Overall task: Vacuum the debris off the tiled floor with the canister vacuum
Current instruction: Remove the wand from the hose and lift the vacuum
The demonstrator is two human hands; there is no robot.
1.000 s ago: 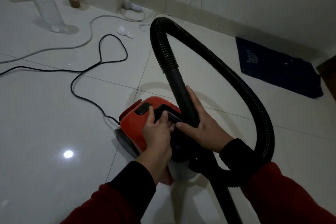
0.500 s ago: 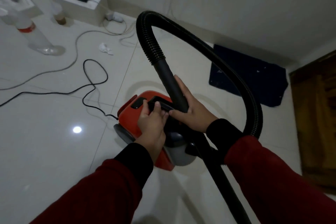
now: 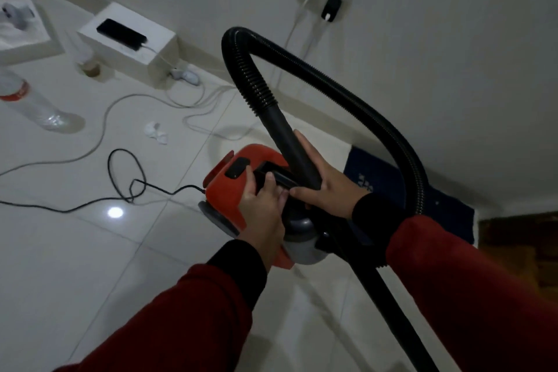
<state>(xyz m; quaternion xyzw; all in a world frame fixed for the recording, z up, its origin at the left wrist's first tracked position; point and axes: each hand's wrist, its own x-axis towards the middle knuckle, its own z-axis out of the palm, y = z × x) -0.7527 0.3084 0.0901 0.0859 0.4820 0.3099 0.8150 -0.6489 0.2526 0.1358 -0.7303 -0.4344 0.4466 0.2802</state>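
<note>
Red canister vacuum (image 3: 229, 190) sits on white tiled floor (image 3: 75, 251), center frame, near the wall. L hand (image 3: 262, 205) on top of the body w/ fingers curled over the black carry handle (image 3: 276, 178), thumb beside the black switch (image 3: 237, 167). R hand (image 3: 326, 187) wraps the smooth black hose end (image 3: 290, 145) where it comes down by the handle; fingers pressed together along the tube, thumb across the front, touching L fingertips. Ribbed hose (image 3: 377, 124) arcs up and over to the right, then back down toward the vacuum's front. Black power cord (image 3: 126, 178) runs from the vacuum's rear, loops on the floor to the left. Crumpled white debris (image 3: 155, 133) lies on tile beyond the cord, well apart from the vacuum. Clear plastic bottle (image 3: 33, 103) far left. White box (image 3: 129, 45) w/ a phone (image 3: 120, 35) on top by the wall. Dark blue mat (image 3: 392, 187) behind R hand. Both sleeves red w/ black cuffs.
</note>
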